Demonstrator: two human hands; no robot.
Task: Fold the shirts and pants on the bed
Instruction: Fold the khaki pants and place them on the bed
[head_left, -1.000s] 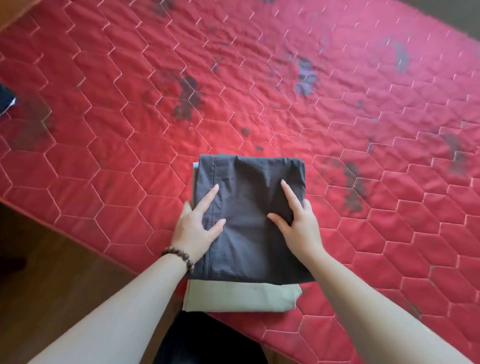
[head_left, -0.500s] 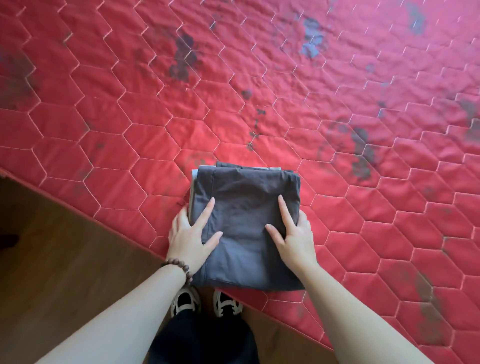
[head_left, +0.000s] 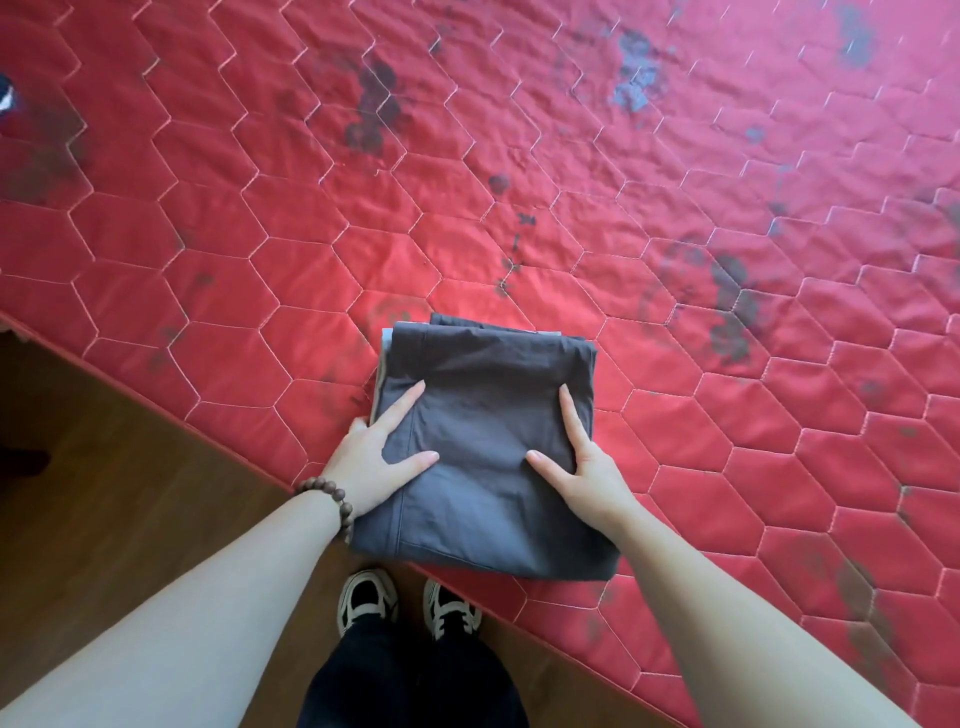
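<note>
The folded dark grey garment (head_left: 488, 447) is lying near the red quilted bed (head_left: 675, 260) edge, between both hands; left hand (head_left: 371, 460) and right hand (head_left: 584, 467) are pressing flat, fingers straight, on its sides.

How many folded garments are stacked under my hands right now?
2 can be made out: a dark grey garment on top, and a pale garment beneath it, showing only as a thin sliver along the left and far edges. More layers may be hidden.

Brown bead bracelet (head_left: 327, 496), black trousers (head_left: 410, 675), black-and-white sneakers (head_left: 366, 605).
</note>
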